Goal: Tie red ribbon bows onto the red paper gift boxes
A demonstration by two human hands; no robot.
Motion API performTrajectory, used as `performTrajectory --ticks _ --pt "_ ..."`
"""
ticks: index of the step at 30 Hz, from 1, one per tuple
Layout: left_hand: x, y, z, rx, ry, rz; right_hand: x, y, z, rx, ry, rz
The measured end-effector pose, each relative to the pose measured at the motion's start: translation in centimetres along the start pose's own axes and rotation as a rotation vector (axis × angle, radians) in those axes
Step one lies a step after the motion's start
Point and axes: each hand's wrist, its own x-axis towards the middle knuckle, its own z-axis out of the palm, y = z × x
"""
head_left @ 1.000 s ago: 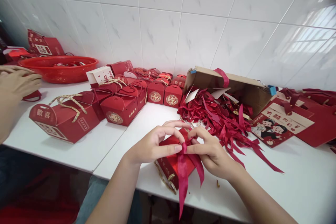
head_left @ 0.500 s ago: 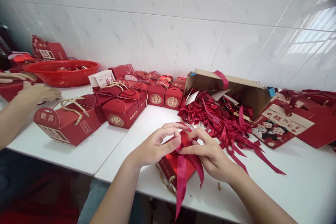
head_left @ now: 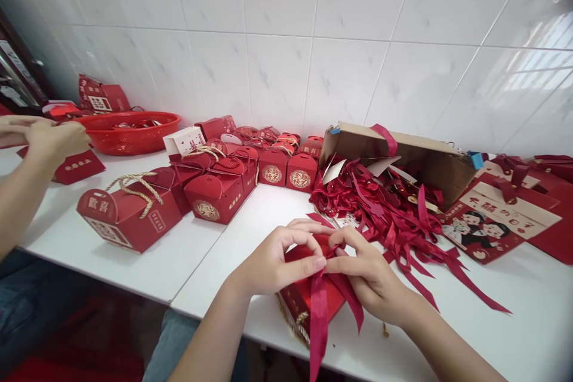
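Note:
A red gift box (head_left: 301, 304) with gold rope at its side lies in front of me at the table's near edge. Across its top runs a dark red ribbon (head_left: 319, 322), one tail hanging over the edge. My left hand (head_left: 280, 259) pinches the ribbon between thumb and forefinger above the box. Close against it, my right hand (head_left: 364, 271) pinches the same ribbon, fingertips almost touching the left thumb. The bend in the ribbon between the fingertips is partly hidden. Just beyond my hands lies a heap of red ribbons (head_left: 376, 209), spilling from a tipped cardboard box (head_left: 403, 143).
Finished-looking red boxes (head_left: 219, 191) stand in the middle, with a rope-handled box (head_left: 134, 215) to the left. A red basin (head_left: 134, 137) sits near the wall. Another person's hands (head_left: 49, 137) work at far left. Red gift bags (head_left: 496, 215) stand at right.
The view has shifted slightly, so things appear further right and lower. My fingertips have drawn closer together on the ribbon. The other person's hands have lifted from a red box.

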Motion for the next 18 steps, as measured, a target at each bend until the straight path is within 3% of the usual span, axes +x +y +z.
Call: performTrajectory --ticks 9,18 --pt "0.02 -0.16 0.03 0.114 0.108 0.025 0.04 -0.10 0.00 0.019 0.005 -0.002" --pt "-0.35 0.33 -0.04 0.049 0.014 -0.073 -0.20 -0.12 -0.05 0.016 0.019 0.011"
